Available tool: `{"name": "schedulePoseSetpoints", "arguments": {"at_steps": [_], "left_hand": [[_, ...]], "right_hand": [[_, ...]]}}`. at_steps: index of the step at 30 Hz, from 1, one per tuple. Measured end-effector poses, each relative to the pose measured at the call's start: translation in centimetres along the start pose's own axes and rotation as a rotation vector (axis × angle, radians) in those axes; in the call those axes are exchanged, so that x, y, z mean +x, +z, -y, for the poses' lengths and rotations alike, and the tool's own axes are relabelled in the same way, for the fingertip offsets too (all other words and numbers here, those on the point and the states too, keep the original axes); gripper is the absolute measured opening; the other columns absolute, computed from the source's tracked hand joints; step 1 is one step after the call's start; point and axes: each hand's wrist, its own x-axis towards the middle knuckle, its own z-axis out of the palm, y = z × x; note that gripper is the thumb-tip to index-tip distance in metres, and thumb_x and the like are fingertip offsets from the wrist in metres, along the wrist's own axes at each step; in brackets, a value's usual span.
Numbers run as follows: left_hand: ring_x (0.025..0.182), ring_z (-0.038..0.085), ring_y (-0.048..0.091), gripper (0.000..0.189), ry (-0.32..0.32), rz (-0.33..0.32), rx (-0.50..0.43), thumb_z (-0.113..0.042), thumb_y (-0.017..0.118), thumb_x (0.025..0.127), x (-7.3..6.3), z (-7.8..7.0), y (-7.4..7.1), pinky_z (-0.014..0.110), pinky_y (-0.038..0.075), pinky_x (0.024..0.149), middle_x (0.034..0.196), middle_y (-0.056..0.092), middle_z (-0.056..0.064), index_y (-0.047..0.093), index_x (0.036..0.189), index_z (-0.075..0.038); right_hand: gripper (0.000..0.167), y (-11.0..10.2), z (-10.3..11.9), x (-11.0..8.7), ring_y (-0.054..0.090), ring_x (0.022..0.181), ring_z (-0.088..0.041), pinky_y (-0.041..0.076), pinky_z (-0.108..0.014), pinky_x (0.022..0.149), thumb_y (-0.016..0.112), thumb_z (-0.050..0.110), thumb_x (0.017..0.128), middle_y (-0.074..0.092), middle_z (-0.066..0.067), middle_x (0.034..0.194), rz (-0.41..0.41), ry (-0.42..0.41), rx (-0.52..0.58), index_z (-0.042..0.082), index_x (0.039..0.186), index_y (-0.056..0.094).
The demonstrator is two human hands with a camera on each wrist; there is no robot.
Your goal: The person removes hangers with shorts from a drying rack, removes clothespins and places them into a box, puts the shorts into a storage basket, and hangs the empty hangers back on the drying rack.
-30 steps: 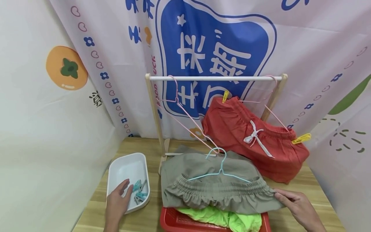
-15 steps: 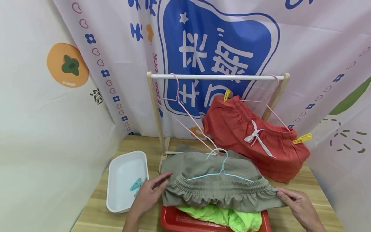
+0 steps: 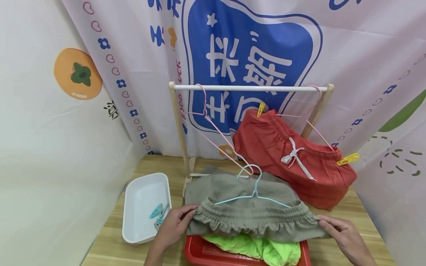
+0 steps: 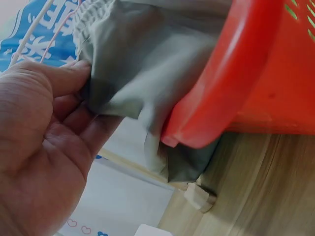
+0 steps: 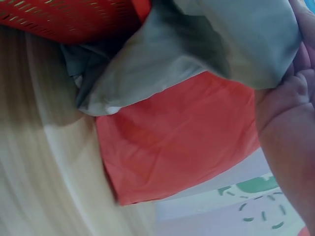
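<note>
Grey-green shorts (image 3: pixel 246 221) with a gathered elastic waistband lie over a red basket (image 3: pixel 199 255). My left hand (image 3: pixel 174 223) pinches the left end of the waistband between thumb and fingers. At the opposite end my right hand (image 3: pixel 344 234) pinches the waistband too. A light blue hanger (image 3: pixel 255 194) has its lower part inside the waist, with its hook standing up above the cloth. In the left wrist view the thumb and fingers (image 4: pixel 74 76) grip the grey-green cloth beside the basket's rim.
Left of the basket, a white tray (image 3: pixel 131 207) holds several teal clips (image 3: pixel 156 210). Bright green cloth (image 3: pixel 253 249) lies in the basket. Behind, a rack (image 3: pixel 246 88) carries a bare pink hanger (image 3: pixel 219 133) and red shorts (image 3: pixel 293 159) clipped with yellow pegs (image 3: pixel 347 159).
My left hand has moved right from the white tray to the shorts and now pinches the waistband's left end. My right hand has kept its hold; the blue hanger's hook has risen slightly.
</note>
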Motion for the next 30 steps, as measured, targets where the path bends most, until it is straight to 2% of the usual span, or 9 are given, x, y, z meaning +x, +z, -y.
{"name": "schedulePoseSetpoints", "arguments": {"at_steps": [3,6,10,17,25,30], "left_hand": [[0.103,0.016,0.07,0.019,0.032,-0.054,0.002,-0.001,0.064,0.101,0.2,-0.1,0.3,0.029,0.058,0.087,0.11,0.076,0.005,0.076,0.115,-0.004],[0.103,0.017,0.07,0.02,0.058,-0.07,-0.007,0.002,0.064,0.1,0.3,-0.2,0.5,0.028,0.058,0.088,0.11,0.076,0.005,0.076,0.115,-0.003],[0.104,0.018,0.07,0.021,0.086,-0.078,-0.012,0.004,0.063,0.099,0.4,-0.4,0.7,0.028,0.057,0.088,0.111,0.076,0.007,0.076,0.116,-0.003],[0.104,0.019,0.071,0.022,0.081,-0.073,-0.016,0.004,0.063,0.099,0.4,-0.8,0.9,0.03,0.058,0.089,0.112,0.075,0.006,0.076,0.116,-0.003],[0.105,0.017,0.07,0.022,0.039,-0.065,-0.003,0.004,0.064,0.099,0.4,-1.2,1.3,0.03,0.058,0.089,0.111,0.075,0.005,0.076,0.115,-0.004],[0.105,0.017,0.07,0.02,0.039,-0.042,-0.006,0.001,0.063,0.1,0.7,-1.6,1.6,0.031,0.058,0.089,0.112,0.075,0.005,0.076,0.116,-0.004]], "right_hand": [[0.028,0.0,0.8,0.1,0.067,0.101,0.0,0.056,-0.018,0.078,0.059,0.008,0.106,0.072,0.011,0.116,0.027,-0.04,-0.026,-0.01,0.125,0.068],[0.026,0.3,1.5,0.3,0.068,0.101,-0.002,0.057,-0.02,0.076,0.059,0.006,0.105,0.072,0.009,0.116,0.053,-0.078,-0.033,-0.01,0.124,0.069],[0.025,0.8,2.4,0.5,0.067,0.1,-0.002,0.057,-0.02,0.075,0.06,0.005,0.105,0.072,0.01,0.115,0.063,-0.08,-0.038,-0.009,0.123,0.07],[0.023,1.3,3.4,0.5,0.068,0.097,-0.002,0.057,-0.02,0.073,0.062,0.006,0.104,0.073,0.01,0.112,0.026,-0.087,-0.067,-0.005,0.121,0.072],[0.015,2.3,4.8,0.6,0.066,0.095,0.001,0.054,-0.014,0.074,0.067,0.0,0.099,0.074,0.007,0.106,-0.082,-0.2,-0.14,0.0,0.111,0.077],[0.013,2.7,5.4,0.7,0.068,0.094,-0.003,0.054,-0.012,0.075,0.07,0.001,0.097,0.075,0.005,0.104,-0.123,-0.242,-0.187,0.002,0.108,0.078]]}}
